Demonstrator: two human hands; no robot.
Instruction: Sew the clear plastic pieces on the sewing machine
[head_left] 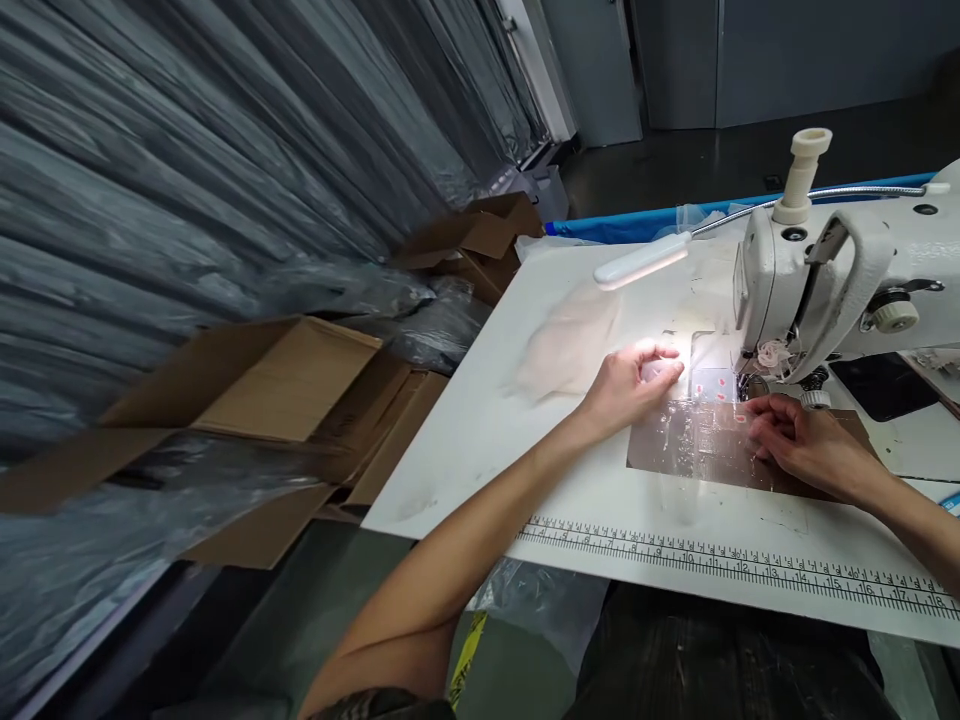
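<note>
A clear plastic sheet with small red-and-white marks lies under the needle area of a white sewing machine. My left hand is at its left side, thumb and forefinger closed on the film. To the right, just in front of the presser foot, my right hand has curled fingers with the tips pinched at the near part of the sheet. Glare hides the sheet's exact edges. Beneath both hands is a brownish smooth plate on the white table.
A lit white lamp hangs over the work. Pale thin material lies at the table's left. A dark phone rests right of the needle. A printed ruler runs along the front edge. Open cardboard boxes stand at left.
</note>
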